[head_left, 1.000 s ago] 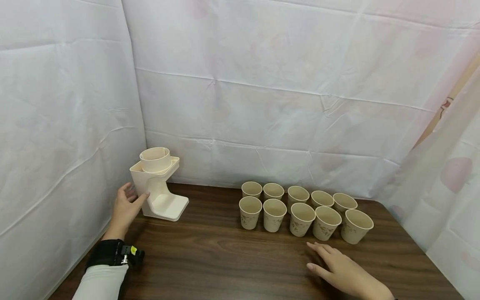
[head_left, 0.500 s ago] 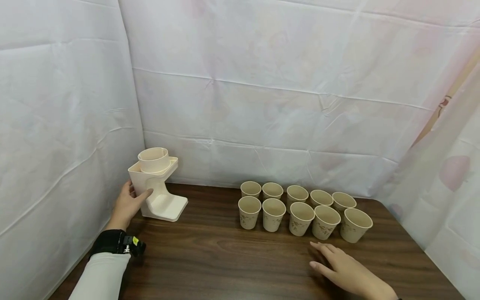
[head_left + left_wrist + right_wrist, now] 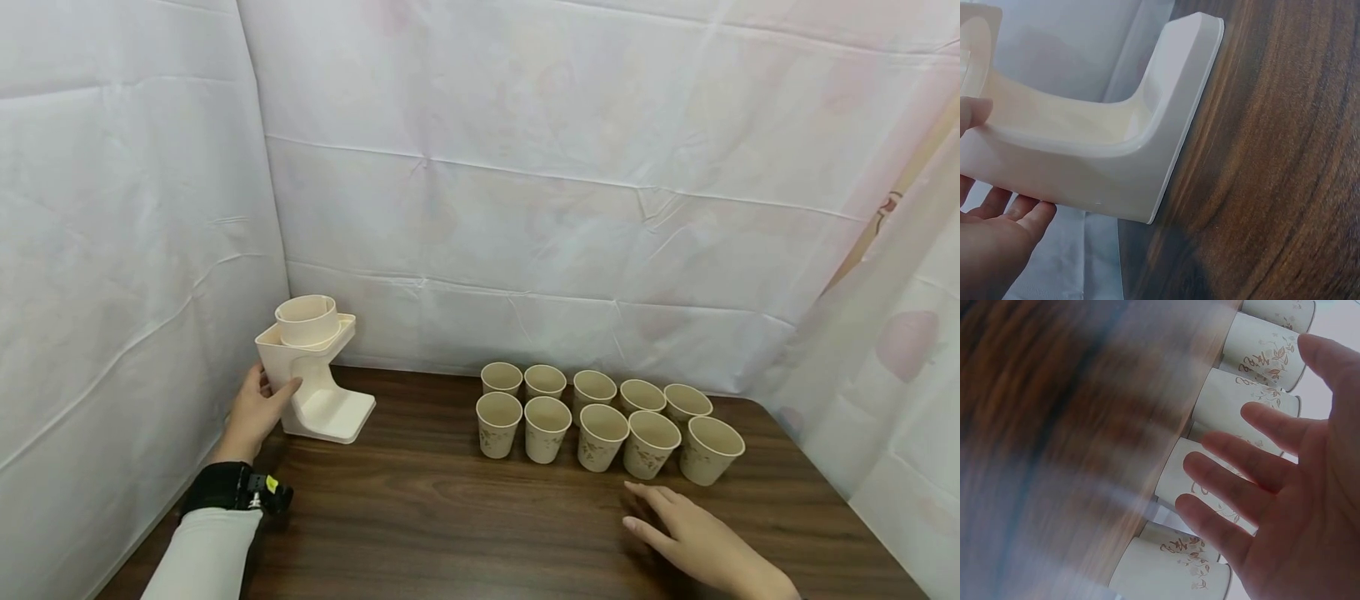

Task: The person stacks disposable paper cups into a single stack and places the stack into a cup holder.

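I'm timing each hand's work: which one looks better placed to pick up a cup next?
Probably the right hand: it holds nothing and is close to the front row of cups. The left hand grips the white stand, well away from them.

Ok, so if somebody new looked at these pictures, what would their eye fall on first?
Probably the two rows of beige cups, upright on the right side of the dark wooden table. Next, the white stand at the left, with a round piece on top and the left hand gripping it. The right hand is open, on the near side of the cups.
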`<state>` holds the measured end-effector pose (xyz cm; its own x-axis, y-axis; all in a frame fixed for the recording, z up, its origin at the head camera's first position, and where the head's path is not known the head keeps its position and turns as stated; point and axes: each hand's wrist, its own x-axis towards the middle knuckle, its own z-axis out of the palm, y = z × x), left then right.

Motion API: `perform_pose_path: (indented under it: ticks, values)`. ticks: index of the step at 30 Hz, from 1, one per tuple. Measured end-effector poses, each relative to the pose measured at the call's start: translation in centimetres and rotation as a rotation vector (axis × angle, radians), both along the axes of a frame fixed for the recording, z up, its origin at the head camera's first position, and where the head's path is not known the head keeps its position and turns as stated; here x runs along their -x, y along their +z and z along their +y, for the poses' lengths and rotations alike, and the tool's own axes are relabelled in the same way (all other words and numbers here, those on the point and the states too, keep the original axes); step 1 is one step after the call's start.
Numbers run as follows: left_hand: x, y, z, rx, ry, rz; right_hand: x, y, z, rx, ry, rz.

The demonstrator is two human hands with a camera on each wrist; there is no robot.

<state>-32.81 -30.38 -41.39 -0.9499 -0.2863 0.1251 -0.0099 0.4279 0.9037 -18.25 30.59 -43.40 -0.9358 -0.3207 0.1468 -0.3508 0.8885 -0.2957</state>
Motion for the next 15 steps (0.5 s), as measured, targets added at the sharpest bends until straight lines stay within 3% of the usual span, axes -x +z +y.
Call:
perform_pose_path:
  ticks: [15]
  values:
    - [-1.2,-0.3,0.5,0.025,-0.036,0.054,0.2,-0.2,0.1,-0.027,0.014,0.086]
